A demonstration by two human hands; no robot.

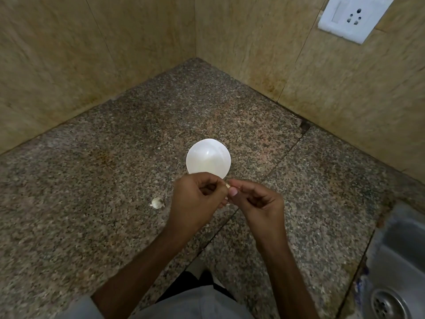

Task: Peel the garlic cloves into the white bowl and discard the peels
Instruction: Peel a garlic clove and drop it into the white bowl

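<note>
Speckled granite counter [115, 169] runs into a corner of tan tiled walls [138, 42]. Over its middle the left hand [197, 201] and right hand [255, 201] meet fingertip to fingertip, both with fingers curled, pinching one small garlic clove [227, 186] between them; the fingers hide most of it. Just beyond the hands sits the white bowl [208, 158], its near rim covered by the left knuckles. Left of the hands a loose piece of garlic [157, 202] lies on the stone. A steel sink [395, 249] sits near right, a wall socket [354, 17] far right.
</note>
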